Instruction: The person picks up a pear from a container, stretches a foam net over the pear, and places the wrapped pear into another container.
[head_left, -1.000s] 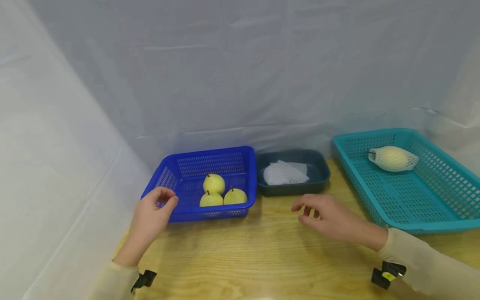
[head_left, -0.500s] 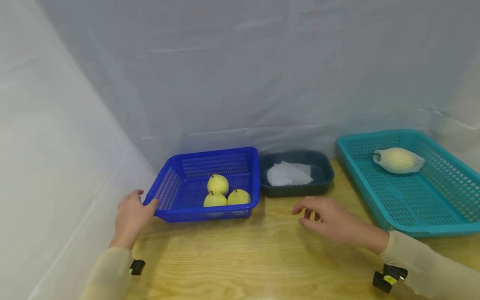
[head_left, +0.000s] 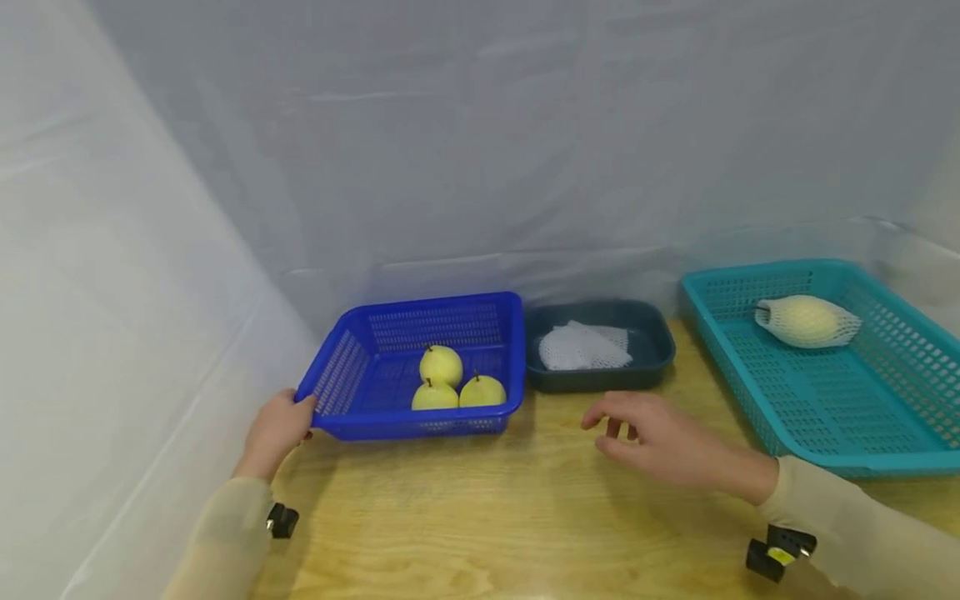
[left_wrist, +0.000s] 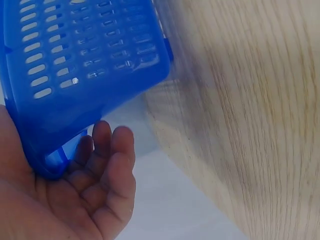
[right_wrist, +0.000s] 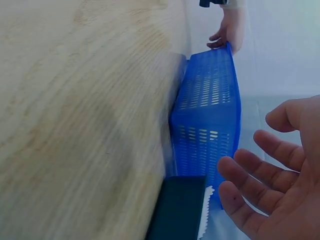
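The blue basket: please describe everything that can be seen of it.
The blue basket looks like plastic: rectangular, with slotted walls and a solid rim. It sits open side up on the wooden table, just left of the dark tray; contact is unclear. Three yellow pears lie toward its near right corner. The left hand grips its near left corner.

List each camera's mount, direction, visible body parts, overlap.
Head: on the head, facing forward and down at the blue basket, dark tray and teal basket; left hand, right hand and sleeves show.
Left wrist: worn there, facing the blue basket's corner; the left hand gripping it shows.
Right wrist: worn there, looking across the table to the dark tray and blue basket; both hands and some sleeve show.
Shared: both wrist views catch blue basket and left hand.
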